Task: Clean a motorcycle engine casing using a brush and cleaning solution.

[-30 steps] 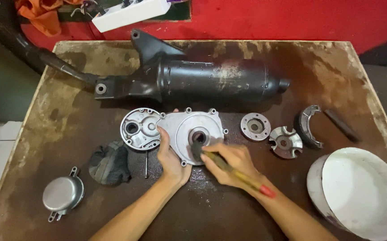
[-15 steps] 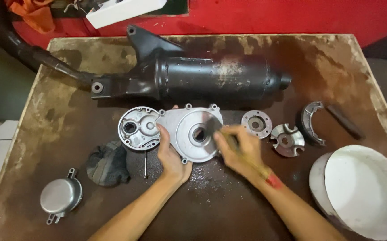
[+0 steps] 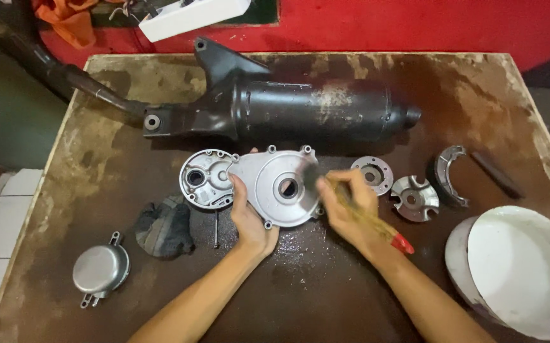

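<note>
Left hand presses down on the lower-left edge of the silver engine cover, fingers closed on its rim, pinning it flat on the brown table. Right hand is clamped on a paintbrush — bristles blurred over the cover's face, just right of the centre hole. Looks like mid-scrub of the cover; further strokes would call for a steady pin and short sweeps. Black muffler lies beyond; white basin off to the right.
</note>
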